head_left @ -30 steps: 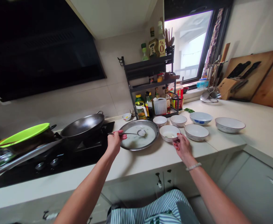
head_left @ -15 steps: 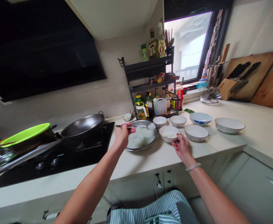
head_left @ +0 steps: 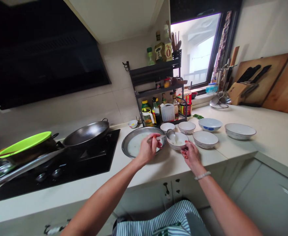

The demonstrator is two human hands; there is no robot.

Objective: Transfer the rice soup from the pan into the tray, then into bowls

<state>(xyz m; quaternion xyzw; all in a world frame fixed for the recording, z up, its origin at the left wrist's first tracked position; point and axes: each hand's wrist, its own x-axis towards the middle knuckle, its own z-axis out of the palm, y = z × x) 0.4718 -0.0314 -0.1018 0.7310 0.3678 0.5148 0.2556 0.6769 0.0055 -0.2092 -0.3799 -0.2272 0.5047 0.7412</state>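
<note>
The handle of a ladle [head_left: 170, 133] is gripped by the left hand [head_left: 148, 149], its fingers closed around it. The ladle's head is held tilted over the front bowl [head_left: 175, 147], in which pale liquid is seen. This bowl is clasped at its right side by the right hand [head_left: 191, 154], with the thumb set at the rim and the fingers lower down; a bracelet [head_left: 203, 175] is worn on that wrist. The two hands are held apart, near each other.

Beneath the left hand, a wide metal basin [head_left: 124, 146] of whitish liquid is set on the table [head_left: 269, 127], just beside the front bowl. Two small bowls are placed behind, and to the right are placed a white bowl [head_left: 205, 139], a blue-patterned bowl [head_left: 210, 124] and a wide bowl [head_left: 239, 131]. Farther back, bottles are kept on a dark rack [head_left: 154, 69]. At the left, a wok [head_left: 85, 135] is set on the black hob [head_left: 94, 165].
</note>
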